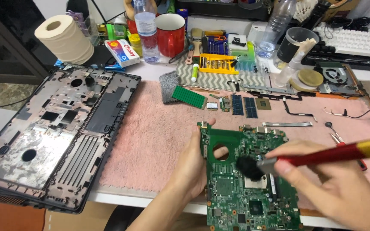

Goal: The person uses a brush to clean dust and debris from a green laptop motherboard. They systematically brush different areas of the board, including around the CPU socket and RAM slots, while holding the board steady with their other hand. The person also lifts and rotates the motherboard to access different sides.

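Note:
A green laptop motherboard (236,192) lies tilted over the front edge of a pink towel (150,137). My left hand (193,164) grips the board's left edge, with a fingertip showing through its round cut-out. My right hand (335,186) holds a brush with a red handle and gold end (330,155). Its black bristles (248,167) rest on the board near the square processor socket.
An empty laptop bottom case (52,137) lies at the left. Behind the towel are memory sticks (243,106), a green heat pad (188,96), a yellow screwdriver bit set (218,63), a red mug (170,33), bottles, a paper roll (65,39), a cooling fan (335,77) and a white keyboard (352,39).

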